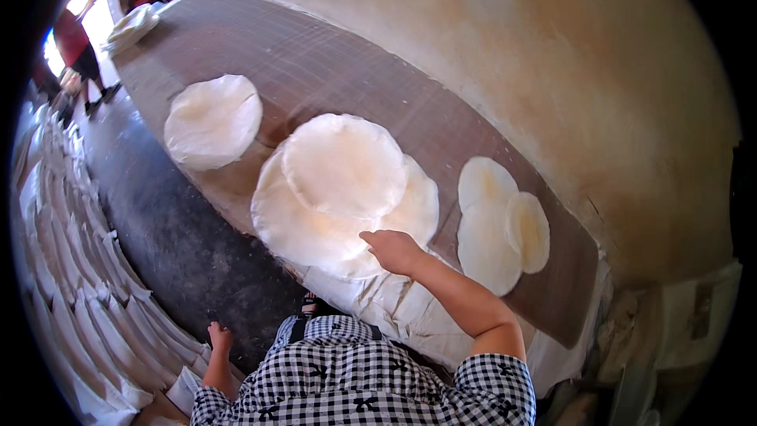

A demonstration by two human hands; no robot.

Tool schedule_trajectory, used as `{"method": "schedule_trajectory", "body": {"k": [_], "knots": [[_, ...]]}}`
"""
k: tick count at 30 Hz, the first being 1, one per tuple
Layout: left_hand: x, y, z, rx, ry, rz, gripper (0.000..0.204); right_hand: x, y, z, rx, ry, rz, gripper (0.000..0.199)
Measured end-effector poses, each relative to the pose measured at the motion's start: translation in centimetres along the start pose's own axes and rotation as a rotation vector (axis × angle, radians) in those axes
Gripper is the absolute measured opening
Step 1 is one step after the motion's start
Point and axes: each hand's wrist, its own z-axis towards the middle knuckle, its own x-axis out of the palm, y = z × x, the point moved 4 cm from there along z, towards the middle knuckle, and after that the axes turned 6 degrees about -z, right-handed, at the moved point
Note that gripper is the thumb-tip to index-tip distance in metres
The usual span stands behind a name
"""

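Head view shows our right hand (393,251) resting flat, fingers together, on the near flatbread stack (315,225) on the desk (315,71), left hand (220,337) hanging loosely curled, empty.

Three flatbread piles (344,189) along the table (315,63).

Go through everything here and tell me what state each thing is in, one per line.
Middle flatbreads: piled and overlapping on the board, top one puffed.
Left flatbread: single, lying flat, apart from the pile.
Right flatbreads: three smaller rounds, overlapping.
Right hand: open, resting on the middle pile's edge.
Left hand: empty, hanging low by the floor.
Board: long, bare at its far end.
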Motion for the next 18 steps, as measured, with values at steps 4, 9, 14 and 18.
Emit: {"method": "schedule_trajectory", "body": {"k": [4,9,14,18], "knots": [[2.1,0.3,1.1,-0.001,0.067,-0.163,0.015,4.1,-8.5,-3.0,0.216,0.107,0.132,0.037],[5.7,-4.6,-0.2,-0.146,0.17,-0.692,0.028,10.0,-25.3,-11.2,0.697,0.007,0.192,0.025],[7.4,-4.7,0.0,-0.105,0.35,-0.474,0.032,19.4,-40.5,-22.3,1.282,-0.147,0.025,0.04],[5.6,-3.9,0.3,-0.313,0.395,-0.31,0.025,20.0,-45.0,-26.3,1.51,-0.039,0.113,0.059]]}}
